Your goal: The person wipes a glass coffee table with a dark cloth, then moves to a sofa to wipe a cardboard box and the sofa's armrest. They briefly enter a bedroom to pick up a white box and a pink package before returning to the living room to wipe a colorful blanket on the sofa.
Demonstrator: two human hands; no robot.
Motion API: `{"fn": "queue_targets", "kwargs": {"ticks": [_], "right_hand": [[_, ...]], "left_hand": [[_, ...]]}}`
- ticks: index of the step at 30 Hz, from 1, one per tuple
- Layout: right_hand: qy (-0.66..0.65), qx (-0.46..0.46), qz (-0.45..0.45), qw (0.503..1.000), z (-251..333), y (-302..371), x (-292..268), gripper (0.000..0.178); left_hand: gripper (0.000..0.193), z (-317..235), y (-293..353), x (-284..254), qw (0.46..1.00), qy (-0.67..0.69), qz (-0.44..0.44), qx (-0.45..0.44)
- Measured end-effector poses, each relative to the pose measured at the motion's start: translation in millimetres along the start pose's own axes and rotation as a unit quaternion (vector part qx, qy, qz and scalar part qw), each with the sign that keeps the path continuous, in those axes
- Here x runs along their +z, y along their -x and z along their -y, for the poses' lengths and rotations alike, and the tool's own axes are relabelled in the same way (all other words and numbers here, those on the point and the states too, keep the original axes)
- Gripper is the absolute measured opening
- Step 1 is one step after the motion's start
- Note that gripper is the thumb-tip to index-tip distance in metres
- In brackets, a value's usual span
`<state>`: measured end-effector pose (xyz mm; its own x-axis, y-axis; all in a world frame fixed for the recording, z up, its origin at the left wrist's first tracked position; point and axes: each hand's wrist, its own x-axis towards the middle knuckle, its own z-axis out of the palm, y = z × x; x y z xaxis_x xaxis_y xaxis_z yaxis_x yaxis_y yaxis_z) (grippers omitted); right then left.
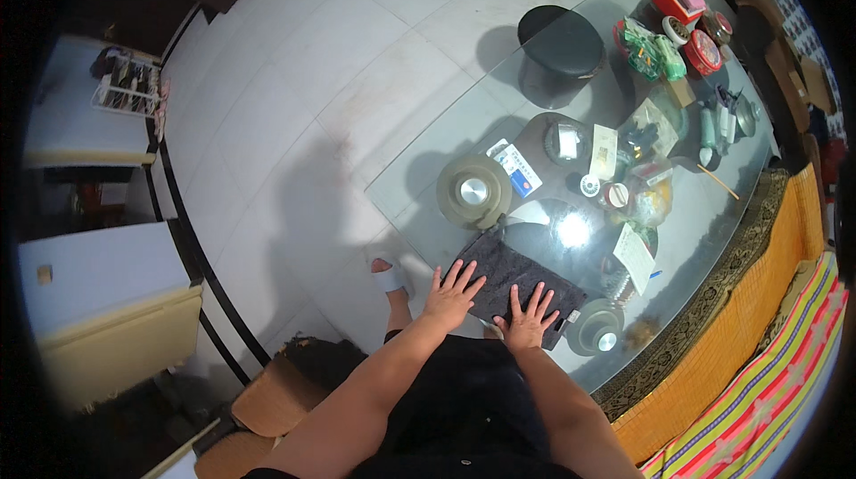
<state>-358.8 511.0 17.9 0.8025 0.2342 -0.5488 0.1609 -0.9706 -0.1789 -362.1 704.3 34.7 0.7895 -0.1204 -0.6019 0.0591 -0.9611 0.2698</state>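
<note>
A dark grey cloth (514, 267), folded into a rough rectangle, lies flat on the near edge of the glass table (406, 177). My left hand (453, 294) rests on its left part with the fingers spread. On the cloth's right part lies my right hand (527, 318), fingers spread as well. Neither hand grips anything. Just beyond the cloth's far left corner is a round glass lid (473, 193) with a metal knob. Another round lid-like piece (595, 327) with a metal knob sits close to the cloth's right end.
Cards (515, 169), a paper sheet (634, 258), a glass jar (565, 142) and plastic bags crowd the table's right half. A red tin (703, 52) stands at the far right. A black stool (562, 55) is by the far side; an orange sofa (704, 336) borders the right.
</note>
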Motion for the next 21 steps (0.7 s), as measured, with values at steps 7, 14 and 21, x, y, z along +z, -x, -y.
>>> {"fn": "queue_targets", "kwargs": {"ticks": [7, 14, 21], "right_hand": [[0.004, -0.016, -0.057, 0.998, 91, -106, -51, 0.081], [-0.030, 0.075, -0.080, 0.994, 133, -135, -60, 0.079], [-0.062, 0.123, -0.075, 0.988, 126, -132, -61, 0.079]], "left_hand": [[0.064, 87, -59, -68, 0.997, -0.043, -0.047, -0.050], [0.066, 143, -93, -114, 0.995, -0.076, -0.017, 0.060], [0.068, 148, -110, -122, 0.986, -0.113, -0.023, 0.120]]}}
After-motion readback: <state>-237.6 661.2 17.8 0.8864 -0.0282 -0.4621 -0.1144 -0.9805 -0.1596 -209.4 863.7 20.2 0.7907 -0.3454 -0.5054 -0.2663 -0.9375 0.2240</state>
